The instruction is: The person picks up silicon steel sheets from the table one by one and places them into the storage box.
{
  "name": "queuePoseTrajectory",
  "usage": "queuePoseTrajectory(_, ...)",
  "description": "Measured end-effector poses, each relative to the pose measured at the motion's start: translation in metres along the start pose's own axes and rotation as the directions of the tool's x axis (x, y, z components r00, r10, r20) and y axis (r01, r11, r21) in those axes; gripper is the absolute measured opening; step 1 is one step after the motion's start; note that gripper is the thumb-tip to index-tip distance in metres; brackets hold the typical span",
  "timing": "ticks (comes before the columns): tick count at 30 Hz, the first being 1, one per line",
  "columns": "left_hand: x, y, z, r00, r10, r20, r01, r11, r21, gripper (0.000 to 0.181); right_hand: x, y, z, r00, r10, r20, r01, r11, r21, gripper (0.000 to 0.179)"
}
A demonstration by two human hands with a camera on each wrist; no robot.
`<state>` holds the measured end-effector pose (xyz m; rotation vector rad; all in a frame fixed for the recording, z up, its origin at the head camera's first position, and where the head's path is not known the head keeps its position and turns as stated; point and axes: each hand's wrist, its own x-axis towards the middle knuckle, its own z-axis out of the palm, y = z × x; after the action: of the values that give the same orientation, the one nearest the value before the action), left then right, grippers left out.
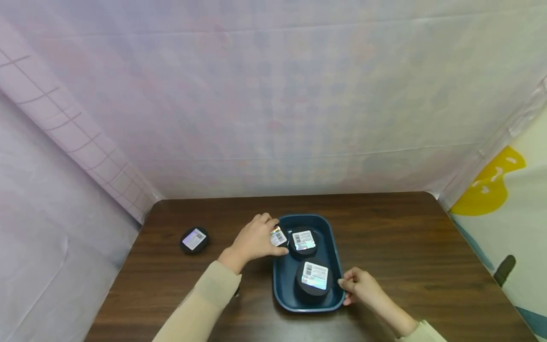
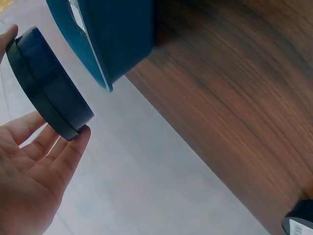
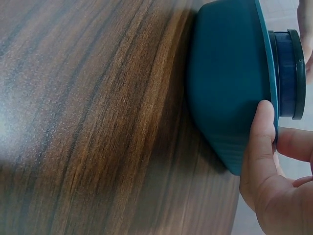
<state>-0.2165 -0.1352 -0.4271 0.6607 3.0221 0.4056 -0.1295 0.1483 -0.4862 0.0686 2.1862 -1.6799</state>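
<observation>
In the head view a dark blue tray (image 1: 283, 297) holds two round black lidded tubs, a small one (image 1: 304, 241) toward the back and a larger, taller one (image 1: 314, 280) in front. My left hand (image 1: 256, 240) grips a third round black tub (image 1: 278, 236) by its edge, over the tray's left rim. The left wrist view shows this tub (image 2: 54, 85) tilted between thumb and fingers, apart from the tray wall (image 2: 120, 39). My right hand (image 1: 361, 287) pinches the tray's right rim near the front corner, its thumb and fingers (image 3: 264, 122) on either side of it.
Another round black tub (image 1: 194, 240) with a white label lies on the brown wooden table (image 1: 406, 247) at the left. A small dark object, partly hidden, shows beside the left sleeve (image 1: 218, 285). Pale hanging sheets (image 1: 273, 118) stand behind the table and at its sides.
</observation>
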Motion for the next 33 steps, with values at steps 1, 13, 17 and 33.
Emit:
queuePoseTrajectory(1, 0.002, 0.002, 0.000, 1.000, 0.004, 0.002, -0.004, 1.000, -0.001, 0.086, 0.000, 0.000, 0.000, 1.000, 0.003, -0.001, -0.003, 1.000, 0.002, 0.020)
queuePoseTrajectory(13, 0.031, 0.019, 0.014, 0.997, 0.074, 0.022, -0.075, 0.995, 0.058, 0.088, 0.001, 0.003, 0.000, 1.000, 0.021, -0.020, -0.021, 1.000, 0.013, 0.020)
queuePoseTrajectory(17, 0.037, 0.023, 0.016, 0.996, 0.086, 0.037, -0.088, 0.994, 0.064, 0.087, 0.001, 0.002, 0.000, 1.000, 0.014, -0.019, -0.013, 1.000, 0.022, 0.021)
queuePoseTrajectory(33, 0.046, 0.040, 0.030, 0.989, 0.104, 0.107, -0.111, 0.992, 0.060, 0.086, -0.002, 0.000, 0.000, 1.000, 0.007, -0.006, -0.007, 1.000, 0.028, 0.020)
